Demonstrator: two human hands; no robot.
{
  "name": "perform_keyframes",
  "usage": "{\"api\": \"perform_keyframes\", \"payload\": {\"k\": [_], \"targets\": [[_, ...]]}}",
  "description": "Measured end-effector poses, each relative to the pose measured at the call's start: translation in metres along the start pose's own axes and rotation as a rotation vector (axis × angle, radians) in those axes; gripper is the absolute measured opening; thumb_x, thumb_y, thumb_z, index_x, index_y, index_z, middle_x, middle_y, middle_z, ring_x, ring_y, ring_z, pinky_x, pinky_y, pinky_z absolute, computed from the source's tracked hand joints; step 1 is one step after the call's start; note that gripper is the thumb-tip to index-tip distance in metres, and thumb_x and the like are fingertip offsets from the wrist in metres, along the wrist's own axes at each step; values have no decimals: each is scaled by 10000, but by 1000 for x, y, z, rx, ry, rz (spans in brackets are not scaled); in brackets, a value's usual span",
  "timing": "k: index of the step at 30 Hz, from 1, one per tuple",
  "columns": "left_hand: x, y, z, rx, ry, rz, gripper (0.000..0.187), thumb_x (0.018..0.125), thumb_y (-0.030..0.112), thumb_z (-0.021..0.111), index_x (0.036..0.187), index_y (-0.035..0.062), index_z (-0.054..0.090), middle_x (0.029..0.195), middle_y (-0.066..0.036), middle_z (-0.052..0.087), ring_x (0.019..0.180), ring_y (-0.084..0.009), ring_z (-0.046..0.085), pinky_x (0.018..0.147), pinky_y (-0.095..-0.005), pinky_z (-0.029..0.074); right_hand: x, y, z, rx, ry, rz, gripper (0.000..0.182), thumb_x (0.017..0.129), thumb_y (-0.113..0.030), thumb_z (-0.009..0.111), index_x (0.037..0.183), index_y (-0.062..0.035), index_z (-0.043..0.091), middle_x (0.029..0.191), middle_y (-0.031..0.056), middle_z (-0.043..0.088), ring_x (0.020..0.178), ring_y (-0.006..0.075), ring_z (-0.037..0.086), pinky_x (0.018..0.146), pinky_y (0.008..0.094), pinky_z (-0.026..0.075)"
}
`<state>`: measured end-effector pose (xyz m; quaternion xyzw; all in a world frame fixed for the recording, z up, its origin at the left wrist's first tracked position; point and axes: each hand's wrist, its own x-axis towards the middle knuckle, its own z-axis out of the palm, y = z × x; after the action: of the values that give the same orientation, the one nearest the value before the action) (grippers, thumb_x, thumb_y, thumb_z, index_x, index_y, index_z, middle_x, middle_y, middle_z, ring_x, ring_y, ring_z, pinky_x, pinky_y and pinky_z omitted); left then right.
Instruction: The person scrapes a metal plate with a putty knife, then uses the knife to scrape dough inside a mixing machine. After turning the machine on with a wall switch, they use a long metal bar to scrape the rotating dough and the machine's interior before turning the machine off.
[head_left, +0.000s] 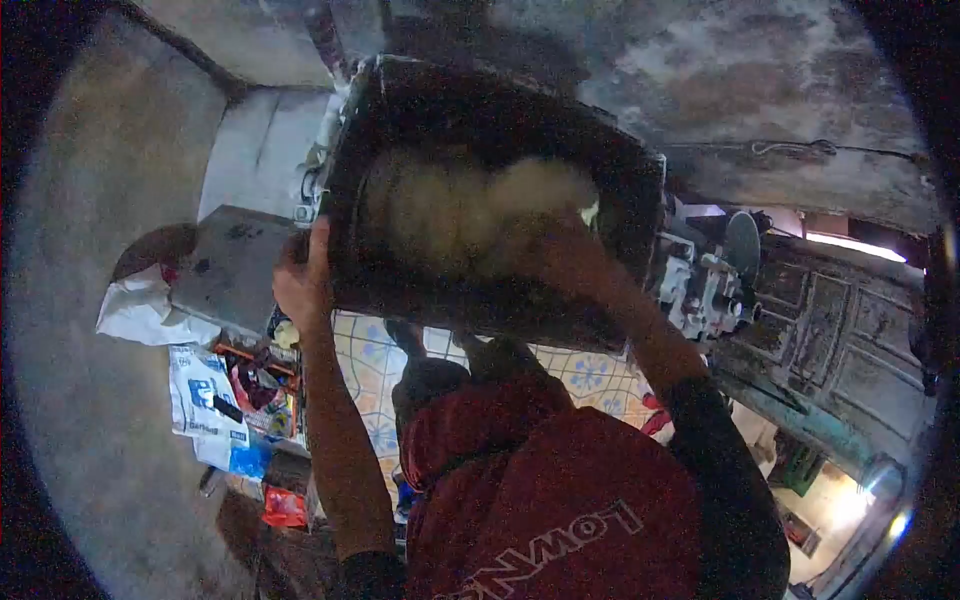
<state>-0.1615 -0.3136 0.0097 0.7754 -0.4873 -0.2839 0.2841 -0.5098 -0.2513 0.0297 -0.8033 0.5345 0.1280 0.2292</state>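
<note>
A dark, deep metal trough (480, 310) sits in front of my body. Inside lies a large pale, dough-like mass (430, 215), its outline smeared by motion and dim light. My left hand (303, 278) is closed at the trough's left edge, thumb pointing up along the side and fingers curled. My right hand (560, 250) reaches down into the trough against the right part of the pale mass. Its fingers are blurred and hidden in shadow, so their grip does not show. Something small and whitish (589, 212) shows just beside that hand.
Metal machine parts (705, 285) stick out at the trough's right end. A grey box-like surface (235, 260) stands to the left, with a white sack (150, 310) and printed bags (210, 400) near it. Patterned floor tiles (590, 375) lie below; a panelled wooden door (840, 320) is at right.
</note>
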Motion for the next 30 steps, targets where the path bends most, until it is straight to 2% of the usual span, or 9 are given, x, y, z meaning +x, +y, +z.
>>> {"api": "perform_keyframes", "payload": {"k": [2, 4, 7, 9, 14, 18, 22, 26, 30], "targets": [[0, 4, -2, 31, -26, -53, 619, 791, 595, 607, 973, 10, 687, 901, -171, 687, 851, -332, 651, 773, -396, 470, -26, -2, -42, 147, -339, 122, 382, 913, -319, 517, 1226, -103, 551, 1220, 179, 545, 1139, 361, 510, 1000, 440, 398], [-1, 4, -2, 48, -36, -70, 616, 790, 601, 608, 972, 18, 692, 900, -161, 691, 841, -318, 657, 762, -395, 476, -73, 3, -37, 308, 388, 320, 376, 918, -268, 534, 1258, -109, 532, 1202, 154, 568, 1079, 324, 562, 919, 394, 464], [1, -5, 3, 73, -30, -49, 598, 803, 595, 602, 966, 27, 697, 900, -147, 696, 826, -294, 664, 745, -389, 482, -115, 2, -23, 451, 840, 696, 479, 920, -291, 528, 1365, -142, 432, 1252, 148, 539, 1097, 291, 565, 883, 385, 490], [4, -6, 4, 117, -28, -57, 589, 810, 591, 598, 966, 33, 699, 901, -138, 698, 819, -280, 666, 739, -389, 484, -127, 44, 77, 1207, 1093, 681, 497, 922, -288, 539, 1379, -139, 411, 1289, 158, 503, 1149, 293, 528, 869, 385, 497], [3, 3, 3, 157, -3, -17, 567, 828, 552, 597, 935, 4, 696, 891, -155, 688, 826, -280, 649, 747, -372, 471, -124, 6, 126, 747, 1049, 760, 515, 948, -318, 512, 1397, -110, 372, 1381, 174, 406, 1248, 312, 431, 914, 384, 464], [-1, 10, 0, 135, -13, -47, 573, 834, 545, 592, 969, -4, 688, 904, -158, 687, 833, -282, 642, 765, -371, 468, -122, 12, 129, 1064, 1041, 846, 509, 960, -346, 488, 1390, -97, 379, 1378, 197, 407, 1256, 318, 421, 913, 401, 456], [-5, 9, 5, 92, 26, 33, 573, 836, 540, 594, 985, -6, 684, 903, -151, 688, 833, -268, 635, 775, -364, 465, -132, 22, 125, 1046, 720, 908, 652, 976, -340, 451, 1484, -60, 154, 1511, 124, 230, 1338, 235, 287, 1090, 319, 220], [-4, 14, 1, 175, 3, -58, 561, 837, 531, 598, 975, -6, 687, 877, -144, 691, 821, -265, 636, 765, -372, 465, -124, 22, 144, 912, 857, 1011, 514, 968, -380, 460, 1393, -105, 372, 1268, 214, 500, 1043, 330, 538, 835, 458, 459], [-6, 14, -1, 159, -11, -50, 568, 840, 537, 588, 977, -5, 689, 868, -163, 690, 818, -285, 646, 755, -395, 468, -132, 28, 175, 727, 1093, 703, 528, 961, -380, 476, 1406, -122, 357, 1247, 171, 527, 986, 311, 552, 761, 429, 466]]}}
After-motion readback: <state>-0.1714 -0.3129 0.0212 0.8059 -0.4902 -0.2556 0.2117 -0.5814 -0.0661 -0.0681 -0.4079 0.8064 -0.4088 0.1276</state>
